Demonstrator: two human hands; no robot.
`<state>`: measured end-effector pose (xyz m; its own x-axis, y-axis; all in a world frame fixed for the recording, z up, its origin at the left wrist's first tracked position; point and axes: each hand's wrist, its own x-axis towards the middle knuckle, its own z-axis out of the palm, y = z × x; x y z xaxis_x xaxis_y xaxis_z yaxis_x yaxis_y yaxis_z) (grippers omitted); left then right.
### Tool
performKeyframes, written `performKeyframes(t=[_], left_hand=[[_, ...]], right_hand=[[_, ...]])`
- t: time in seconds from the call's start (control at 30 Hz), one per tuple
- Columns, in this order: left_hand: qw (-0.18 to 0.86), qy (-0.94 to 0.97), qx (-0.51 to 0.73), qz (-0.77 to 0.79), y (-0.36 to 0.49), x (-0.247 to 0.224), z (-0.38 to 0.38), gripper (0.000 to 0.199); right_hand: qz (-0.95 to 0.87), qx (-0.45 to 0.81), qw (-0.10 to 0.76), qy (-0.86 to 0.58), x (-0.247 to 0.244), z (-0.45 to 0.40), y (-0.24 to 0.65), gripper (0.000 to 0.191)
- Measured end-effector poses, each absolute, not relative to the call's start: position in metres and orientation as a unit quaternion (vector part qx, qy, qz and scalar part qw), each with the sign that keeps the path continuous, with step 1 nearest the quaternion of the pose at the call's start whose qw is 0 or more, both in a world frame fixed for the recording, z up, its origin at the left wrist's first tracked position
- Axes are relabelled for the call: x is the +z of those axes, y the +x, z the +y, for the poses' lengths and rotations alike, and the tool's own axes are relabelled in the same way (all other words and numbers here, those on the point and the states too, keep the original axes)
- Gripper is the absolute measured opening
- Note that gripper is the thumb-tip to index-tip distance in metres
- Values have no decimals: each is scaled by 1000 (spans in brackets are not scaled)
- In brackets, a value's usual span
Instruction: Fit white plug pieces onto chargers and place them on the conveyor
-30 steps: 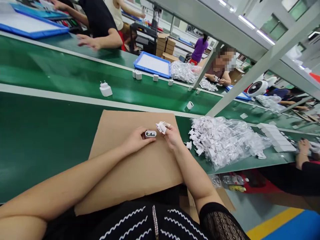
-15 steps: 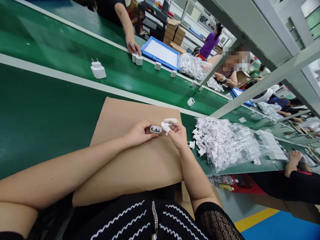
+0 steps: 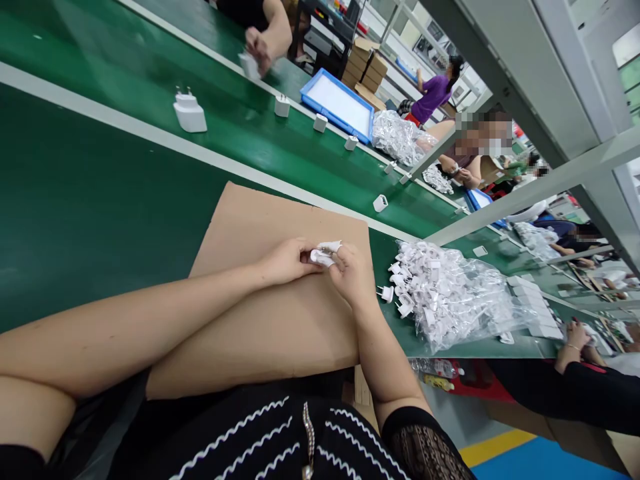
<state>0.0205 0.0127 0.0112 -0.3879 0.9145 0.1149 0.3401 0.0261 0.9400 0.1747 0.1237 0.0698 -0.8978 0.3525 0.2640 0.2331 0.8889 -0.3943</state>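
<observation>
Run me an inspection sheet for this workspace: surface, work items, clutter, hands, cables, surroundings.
Surface: brown cardboard sheet, partly over the green bench.
Work items: white part between the hands, details partly hidden by fingers.
Clutter: white plug pieces and a clear bag at the right; one loose plug piece beside them.
Hands: left hand and right hand both at the white part.
Cables: nothing seen.
Surroundings: white charger on the green strip beyond, blue-rimmed tray across it, a co-worker's hand blurred.

At right, past the near edge of my green table (image 3: 100, 200), I see grey, yellow and blue floor (image 3: 530, 460), and beyond the far edge a black cart (image 3: 345, 23).
</observation>
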Motion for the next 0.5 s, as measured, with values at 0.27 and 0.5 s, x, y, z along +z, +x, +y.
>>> performKeyframes(t=[0.27,0.5], left_hand=[[295,479,497,661,19,13,12,31],[292,485,489,664,18,15,11,37]], right_hand=[[-967,144,156,-142,74,121,170,37],[-939,196,234,-158,63,126,175,43]])
